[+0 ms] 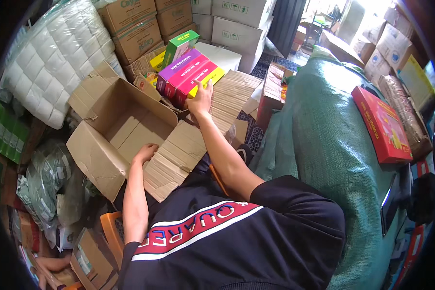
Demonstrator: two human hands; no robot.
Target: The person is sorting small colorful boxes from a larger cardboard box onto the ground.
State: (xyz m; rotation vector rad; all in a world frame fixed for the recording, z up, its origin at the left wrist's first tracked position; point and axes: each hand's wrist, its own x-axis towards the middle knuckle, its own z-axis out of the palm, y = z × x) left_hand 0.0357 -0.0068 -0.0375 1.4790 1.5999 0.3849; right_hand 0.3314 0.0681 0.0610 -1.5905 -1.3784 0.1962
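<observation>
An open cardboard box (139,127) with its flaps spread stands before me, and its inside shows bare cardboard. My left hand (146,153) reaches over the near wall of this box, fingers curled, with no item visible in it. Beyond, my right hand (200,98) touches the near end of a yellow carton (214,77), fingers spread along it. Beside that carton lie pink cartons (194,72) and a purple carton (179,65) in a row. A green carton (181,45) leans behind them. Whether my right fingers grip the yellow carton cannot be told.
A large green woven sack (326,145) fills the right side, with a red box (382,125) on it. Plastic-wrapped white packs (58,61) stand at the left. Stacked cartons (235,36) rise behind. Another person's arm (54,262) shows at lower left, near an orange chair (112,228).
</observation>
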